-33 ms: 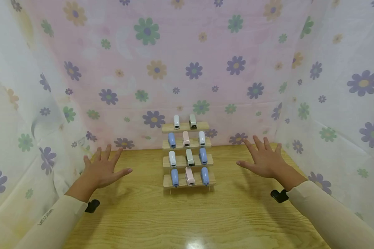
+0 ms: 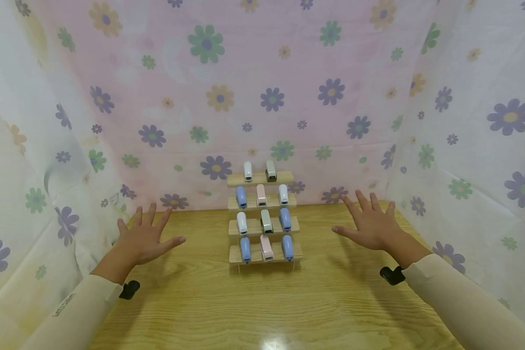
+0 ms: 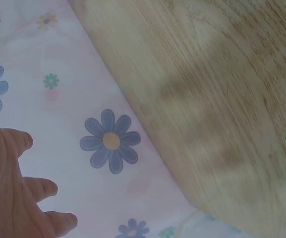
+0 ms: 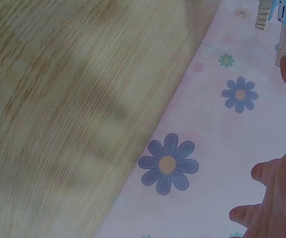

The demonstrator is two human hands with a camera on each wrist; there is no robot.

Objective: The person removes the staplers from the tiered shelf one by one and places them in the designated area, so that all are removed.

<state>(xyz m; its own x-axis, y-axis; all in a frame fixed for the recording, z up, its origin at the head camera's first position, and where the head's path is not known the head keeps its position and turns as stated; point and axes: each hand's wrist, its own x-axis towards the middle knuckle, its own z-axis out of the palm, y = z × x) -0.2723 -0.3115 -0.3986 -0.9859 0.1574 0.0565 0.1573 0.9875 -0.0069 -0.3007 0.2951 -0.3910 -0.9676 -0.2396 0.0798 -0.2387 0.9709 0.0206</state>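
Note:
A four-tier wooden stand [image 2: 235, 256] holds several small staplers in the middle of the table. On its top tier are a white stapler [image 2: 248, 171] and a grey-green stapler [image 2: 271, 171]. Below sit blue, pink [image 2: 261, 195] and white ones, then white, grey-green and blue [image 2: 285, 219]. The bottom tier carries a pink stapler [image 2: 266, 248] between two blue ones. To the left of the stand, my left hand [image 2: 142, 239] is held with fingers spread and nothing in it. My right hand [image 2: 372, 224] is likewise spread and holds nothing, off to the stand's right.
The wood-grain table [image 2: 192, 311] runs up to a flowered cloth [image 2: 170, 112] behind the stand. More flowered cloth hangs along the left [image 2: 22, 160] and right [image 2: 477, 146] sides, close to the hands. Black straps show at both wrists.

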